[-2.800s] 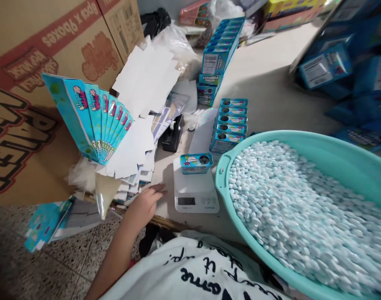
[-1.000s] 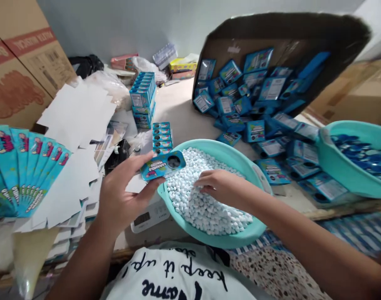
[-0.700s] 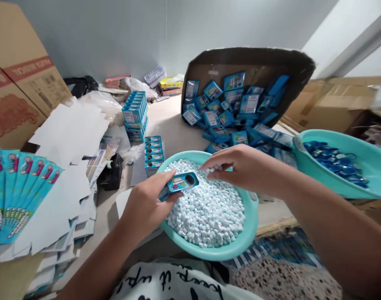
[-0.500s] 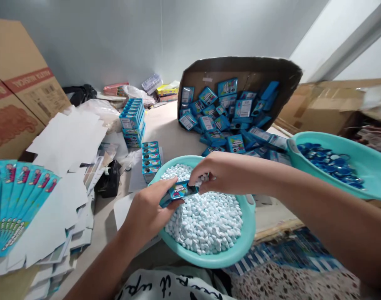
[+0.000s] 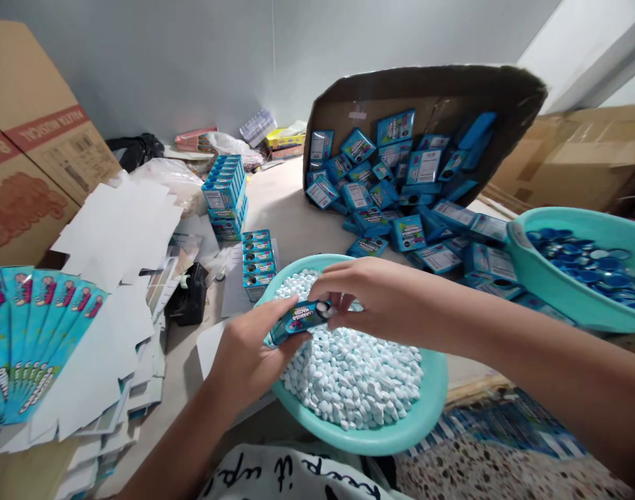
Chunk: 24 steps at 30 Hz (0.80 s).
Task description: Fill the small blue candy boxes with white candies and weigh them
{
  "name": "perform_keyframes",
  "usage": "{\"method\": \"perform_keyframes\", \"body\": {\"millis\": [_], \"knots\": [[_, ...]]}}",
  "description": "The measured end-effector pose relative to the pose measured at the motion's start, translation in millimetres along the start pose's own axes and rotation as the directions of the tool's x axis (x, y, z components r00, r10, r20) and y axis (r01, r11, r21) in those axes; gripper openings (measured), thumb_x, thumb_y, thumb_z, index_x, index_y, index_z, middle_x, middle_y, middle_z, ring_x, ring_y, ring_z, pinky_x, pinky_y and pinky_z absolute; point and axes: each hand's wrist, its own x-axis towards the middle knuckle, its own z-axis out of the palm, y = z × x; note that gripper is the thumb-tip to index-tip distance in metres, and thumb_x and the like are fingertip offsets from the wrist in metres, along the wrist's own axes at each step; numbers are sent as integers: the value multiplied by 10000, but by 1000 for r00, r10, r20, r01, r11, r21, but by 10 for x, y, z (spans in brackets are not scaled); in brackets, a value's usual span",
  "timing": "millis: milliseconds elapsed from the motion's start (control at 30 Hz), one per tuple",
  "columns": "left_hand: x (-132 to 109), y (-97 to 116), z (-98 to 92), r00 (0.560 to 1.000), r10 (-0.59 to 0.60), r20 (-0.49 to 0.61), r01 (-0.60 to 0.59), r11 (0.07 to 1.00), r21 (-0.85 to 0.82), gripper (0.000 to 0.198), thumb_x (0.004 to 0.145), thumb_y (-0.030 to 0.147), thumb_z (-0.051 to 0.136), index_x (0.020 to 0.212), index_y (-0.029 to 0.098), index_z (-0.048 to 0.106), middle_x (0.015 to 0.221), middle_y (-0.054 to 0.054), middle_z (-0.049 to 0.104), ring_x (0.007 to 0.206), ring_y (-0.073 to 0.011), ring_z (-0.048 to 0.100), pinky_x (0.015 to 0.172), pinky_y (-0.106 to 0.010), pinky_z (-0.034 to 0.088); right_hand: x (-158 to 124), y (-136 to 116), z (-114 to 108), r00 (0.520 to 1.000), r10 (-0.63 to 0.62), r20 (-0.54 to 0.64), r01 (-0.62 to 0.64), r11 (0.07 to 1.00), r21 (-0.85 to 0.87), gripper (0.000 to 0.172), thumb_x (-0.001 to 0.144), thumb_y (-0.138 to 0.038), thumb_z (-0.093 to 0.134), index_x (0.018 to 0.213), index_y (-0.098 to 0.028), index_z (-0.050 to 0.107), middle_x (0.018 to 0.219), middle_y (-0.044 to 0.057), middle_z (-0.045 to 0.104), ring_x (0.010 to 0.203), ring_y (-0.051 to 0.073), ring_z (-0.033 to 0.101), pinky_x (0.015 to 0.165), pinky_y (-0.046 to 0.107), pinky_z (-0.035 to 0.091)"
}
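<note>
My left hand (image 5: 255, 351) grips a small blue candy box (image 5: 299, 318) marked "CARAMELO MACIZO", between the thumb below and the fingers above. It is held tilted over a turquoise basin (image 5: 435, 389) filled with small white candies (image 5: 356, 375). My right hand (image 5: 353, 292) is closed at the box's right end, its fingertips bent together by the opening. White candy shows in that opening and by the fingertips; how many pieces the fingers hold is hidden.
Behind the basin, a cardboard box (image 5: 426, 83) lies on its side, spilling blue boxes. Stacked blue boxes (image 5: 224, 191) and a short row (image 5: 258, 260) stand left of it. A second turquoise basin (image 5: 541, 278) holds blue discs. White card sheets (image 5: 109, 278) and a tape dispenser (image 5: 190, 295) lie left.
White candy now shows at the box's end, where the opening looked dark before. My right fingers have shifted slightly at that end. The view has moved a little, while my left hand keeps its grip.
</note>
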Motion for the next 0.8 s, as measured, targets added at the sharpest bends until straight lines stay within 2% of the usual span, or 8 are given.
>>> {"method": "perform_keyframes", "body": {"millis": [100,200,300,367,433,533,633,800], "knots": [[-2,-7,-3,1000,-9,-9,9,1000,0,362,894,247,736,1249,189,695,1148,-93,797,1000,-236,783,881,-327,655,-57,27,32,988,-93,-124,91,996,-19,173,840,-128,714,995,-196,750,921,39,739,781,155,679,680,246,480],[-15,-4,-12,1000,-16,-22,16,1000,0,347,895,261,742,1232,187,706,1147,-92,798,992,-233,786,887,-318,653,-173,49,91,931,-171,-322,156,985,-73,206,950,-179,595,1102,-211,729,1040,75,750,908,186,703,795,287,526],[-47,-28,-71,997,-46,-64,48,999,16,334,878,278,770,1197,188,726,1128,-81,805,966,-220,791,905,-304,648,-302,92,252,905,-68,-420,36,996,-83,295,1029,-259,448,1150,-210,713,1103,113,746,996,225,710,865,350,559],[-84,-71,-156,991,-91,-102,96,994,43,351,848,285,805,1180,192,740,1125,-67,807,944,-213,794,912,-299,646,-367,151,441,937,90,-337,-109,993,-39,358,1040,-327,416,1235,-191,684,1194,143,731,1079,266,707,904,411,580],[-128,-123,-265,973,-160,-165,174,982,76,390,811,286,840,1181,205,747,1120,-46,809,907,-200,794,887,-285,652,-407,225,670,968,211,-137,-214,977,-7,450,1022,-419,444,1355,-178,628,1322,170,685,1194,316,673,962,482,579],[-171,-173,-419,924,-275,-266,310,945,100,436,778,292,861,1195,225,753,1074,-13,817,851,-182,792,828,-265,662,-413,314,963,964,244,105,-247,969,22,603,964,-536,513,1465,-205,554,1499,174,564,1326,379,591,1026,555,550],[-175,-177,-502,889,-352,-292,395,913,103,454,775,333,859,1202,221,756,1056,-13,816,848,-189,788,832,-286,668,-360,345,1067,963,245,117,-253,965,66,627,965,-570,485,1486,-224,531,1534,163,532,1333,380,588,1022,552,558],[-315,-221,-635,875,-381,-299,425,900,96,489,798,378,837,1247,216,733,1131,-47,792,930,-211,775,851,-321,666,-275,366,1063,977,211,32,-213,974,79,548,978,-517,487,1404,-189,594,1444,188,605,1275,374,630,974,557,583]]}}
